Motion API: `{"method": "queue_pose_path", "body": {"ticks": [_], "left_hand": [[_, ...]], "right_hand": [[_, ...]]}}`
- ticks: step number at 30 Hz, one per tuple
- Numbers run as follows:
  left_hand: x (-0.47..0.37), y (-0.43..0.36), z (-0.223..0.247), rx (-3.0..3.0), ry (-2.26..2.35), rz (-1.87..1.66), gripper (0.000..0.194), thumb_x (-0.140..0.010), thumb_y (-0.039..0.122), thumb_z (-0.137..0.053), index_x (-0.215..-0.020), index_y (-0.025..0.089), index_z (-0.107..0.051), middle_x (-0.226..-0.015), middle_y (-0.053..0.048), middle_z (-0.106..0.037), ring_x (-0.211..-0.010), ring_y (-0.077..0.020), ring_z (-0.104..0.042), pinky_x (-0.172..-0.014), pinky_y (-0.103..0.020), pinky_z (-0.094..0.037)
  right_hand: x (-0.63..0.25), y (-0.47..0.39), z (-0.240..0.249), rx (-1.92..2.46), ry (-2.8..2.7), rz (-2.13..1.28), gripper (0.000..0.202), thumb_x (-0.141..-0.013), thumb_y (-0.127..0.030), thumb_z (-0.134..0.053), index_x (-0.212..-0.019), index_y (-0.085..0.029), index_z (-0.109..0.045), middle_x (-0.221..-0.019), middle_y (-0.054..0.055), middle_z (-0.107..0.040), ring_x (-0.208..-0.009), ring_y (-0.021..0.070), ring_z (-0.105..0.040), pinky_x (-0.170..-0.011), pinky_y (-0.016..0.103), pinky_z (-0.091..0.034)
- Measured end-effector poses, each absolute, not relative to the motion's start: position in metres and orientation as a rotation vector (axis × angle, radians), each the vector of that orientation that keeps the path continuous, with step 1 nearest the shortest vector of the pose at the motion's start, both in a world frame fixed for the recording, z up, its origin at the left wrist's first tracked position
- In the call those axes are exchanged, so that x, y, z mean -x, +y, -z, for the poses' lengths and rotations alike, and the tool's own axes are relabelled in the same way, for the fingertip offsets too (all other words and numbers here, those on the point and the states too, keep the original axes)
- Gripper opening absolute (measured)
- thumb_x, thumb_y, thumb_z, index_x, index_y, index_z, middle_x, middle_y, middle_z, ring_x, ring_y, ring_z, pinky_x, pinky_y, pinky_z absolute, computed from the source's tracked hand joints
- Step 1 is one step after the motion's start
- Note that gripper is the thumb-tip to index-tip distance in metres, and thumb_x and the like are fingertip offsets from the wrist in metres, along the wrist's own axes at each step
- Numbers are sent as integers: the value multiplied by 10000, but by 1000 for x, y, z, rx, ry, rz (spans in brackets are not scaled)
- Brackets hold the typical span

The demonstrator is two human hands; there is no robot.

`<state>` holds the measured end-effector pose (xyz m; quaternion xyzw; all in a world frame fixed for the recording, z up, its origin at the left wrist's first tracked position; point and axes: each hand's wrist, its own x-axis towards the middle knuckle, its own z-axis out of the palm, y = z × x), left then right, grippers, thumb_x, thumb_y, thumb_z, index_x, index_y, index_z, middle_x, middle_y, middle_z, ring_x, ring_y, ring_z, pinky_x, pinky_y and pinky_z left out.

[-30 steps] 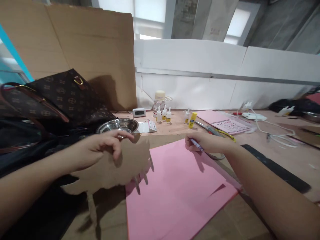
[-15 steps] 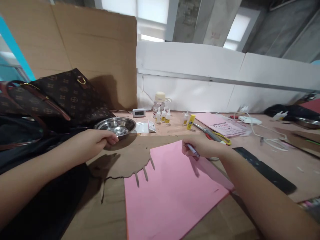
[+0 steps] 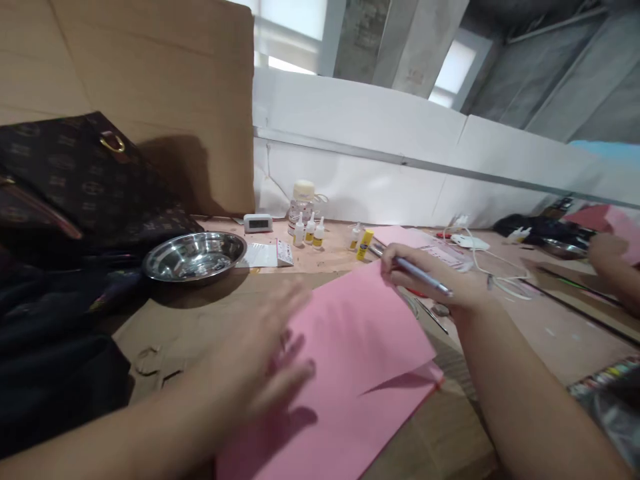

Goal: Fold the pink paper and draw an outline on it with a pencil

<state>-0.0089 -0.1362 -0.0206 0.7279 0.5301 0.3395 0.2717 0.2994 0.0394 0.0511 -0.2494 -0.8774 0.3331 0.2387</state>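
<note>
Pink sheets of paper [image 3: 350, 313] lie stacked in front of me, the top one lifted at its right side. My right hand [image 3: 420, 273] is closed at the top right corner, with a grey-purple pen [image 3: 425, 275] between its fingers and the top sheet's corner pinched under them. Over the left part of the paper is my left hand [image 3: 273, 353], blurred by motion, fingers spread and holding nothing. I cannot tell whether it touches the sheet. Brown cardboard [image 3: 200, 320] lies beneath and to the left of the paper.
A steel bowl [image 3: 195, 257] stands left, near a patterned bag [image 3: 90, 180]. Behind are a small digital clock [image 3: 258, 223], small glue bottles [image 3: 310, 231], a yellow glue stick [image 3: 365, 245] and a jar [image 3: 303, 200]. White cables [image 3: 490, 267] lie right. Another person's hand [image 3: 607, 250] shows at far right.
My left hand has moved right, from beside the bowl to over the pink paper, and its fingers have spread. My right hand has lifted the top sheet's corner. The view has shifted right.
</note>
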Motion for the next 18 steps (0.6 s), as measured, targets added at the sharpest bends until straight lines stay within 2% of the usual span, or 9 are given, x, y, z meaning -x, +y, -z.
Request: {"method": "queue_pose_path", "body": {"ticks": [1, 2, 3, 4, 6, 9, 12, 15, 18], "left_hand": [[16, -123, 17, -1845, 1487, -1008, 989, -933, 607, -725, -1731, 273, -243, -1847, -144, -122, -1684, -456, -97, -1341, -710, -129], [21, -110, 15, -1717, 1512, -1063, 1078, -943, 650, -711, -1750, 275, -104, -1845, -180, -101, -1675, -453, -165, -1328, -712, -193], [24, -97, 13, -1592, 1505, -1096, 1100, -965, 676, -676, -1749, 254, -31, -1822, -235, -166, -1649, -445, -270, -1304, -701, -279], [24, -86, 12, -1499, 1476, -1102, 1049, -985, 670, -662, -1745, 237, -82, -1782, -261, -280, -1610, -431, -366, -1285, -679, -337], [19, -69, 10, -1364, 1384, -1085, 796, -1027, 615, -656, -1668, 246, -362, -1665, -218, -494, -1473, -385, -550, -1212, -645, -458], [8, -59, 7, -1249, 1229, -1058, 431, -1050, 489, -691, -1395, 233, -657, -1440, -123, -671, -1218, -293, -696, -1042, -551, -602], [9, -65, 5, -1168, 1193, -1108, 322, -1047, 422, -712, -1283, 204, -695, -1270, -90, -727, -1046, -241, -730, -907, -457, -647], [25, -74, 8, -1113, 1244, -1268, 338, -1042, 420, -720, -1285, 190, -678, -1199, -72, -725, -959, -219, -727, -828, -414, -649], [47, -81, 13, -1050, 1282, -1381, 331, -1040, 402, -724, -1290, 191, -672, -1212, -73, -718, -959, -217, -722, -814, -403, -647]], "right_hand": [[-302, 38, -54, 669, -2308, -915, 136, -985, -304, -729, -943, -235, -620, -794, -13, -632, -667, 145, -546, -602, 264, -425], [-303, 37, -55, 662, -2209, -923, 155, -970, -299, -753, -927, -242, -616, -779, -24, -612, -652, 140, -528, -595, 262, -415], [-301, 34, -55, 655, -2106, -943, 182, -948, -299, -781, -906, -248, -612, -770, -33, -590, -637, 135, -508, -586, 259, -406], [-298, 32, -55, 639, -2000, -974, 216, -922, -307, -811, -885, -253, -606, -766, -39, -569, -628, 132, -492, -579, 257, -400], [-291, 27, -51, 595, -1802, -1063, 278, -871, -328, -860, -865, -264, -590, -773, -46, -542, -627, 134, -480, -575, 253, -401], [-282, 25, -47, 534, -1621, -1169, 321, -849, -345, -875, -882, -287, -561, -767, -56, -537, -623, 146, -481, -568, 248, -409], [-279, 30, -41, 531, -1649, -1179, 256, -893, -352, -825, -916, -285, -579, -788, -52, -550, -648, 146, -505, -599, 253, -433], [-277, 39, -29, 680, -1966, -1050, 126, -935, -334, -727, -931, -261, -624, -852, -21, -607, -724, 162, -572, -670, 285, -482], [-271, 44, -13, 898, -2264, -822, 73, -843, -237, -717, -826, -242, -646, -789, -6, -631, -692, 181, -584, -644, 299, -475]]}}
